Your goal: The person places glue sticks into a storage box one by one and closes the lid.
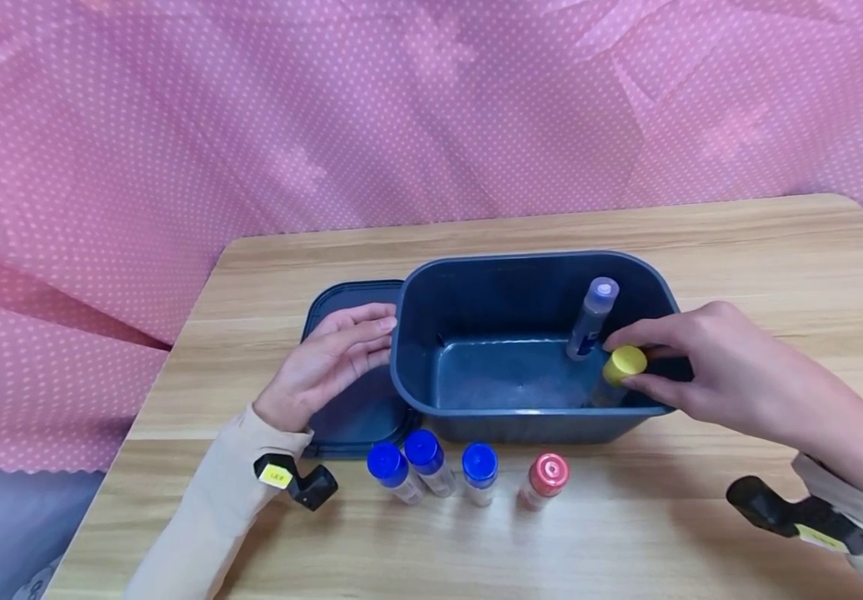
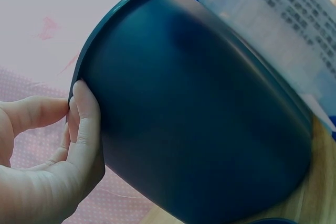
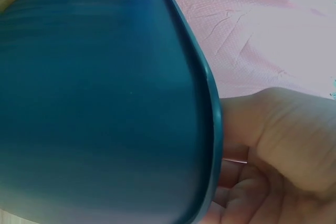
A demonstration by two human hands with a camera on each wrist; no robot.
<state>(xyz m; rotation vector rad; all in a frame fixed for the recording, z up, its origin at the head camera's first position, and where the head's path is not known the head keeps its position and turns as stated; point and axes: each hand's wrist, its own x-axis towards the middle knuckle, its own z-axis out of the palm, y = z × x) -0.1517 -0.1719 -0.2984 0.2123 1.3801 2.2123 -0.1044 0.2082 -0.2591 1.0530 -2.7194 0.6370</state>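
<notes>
My right hand (image 1: pixel 739 367) reaches over the right end of a dark blue plastic bin (image 1: pixel 536 429) and pinches a small bottle by its yellow cap (image 1: pixel 626 364). The bottle's clear body shows dimly below the cap, inside the bin. Beside it, a clear bottle with a pale purple cap (image 1: pixel 592 317) stands near the back right of the bin. At the bin's left end, the fingertips of my left hand (image 1: pixel 330 358) touch the rim. In the right wrist view, the bin wall (image 3: pixel 110 103) hides the fingertips and the yellow cap.
In front of the bin stand several blue-capped bottles (image 1: pixel 480 471) and one red-capped bottle (image 1: pixel 547 479). The bin's dark blue lid (image 1: pixel 356 417) lies on the wooden table (image 1: pixel 626 542) at the left, partly under my left hand. Pink dotted cloth (image 1: pixel 431 117) hangs behind.
</notes>
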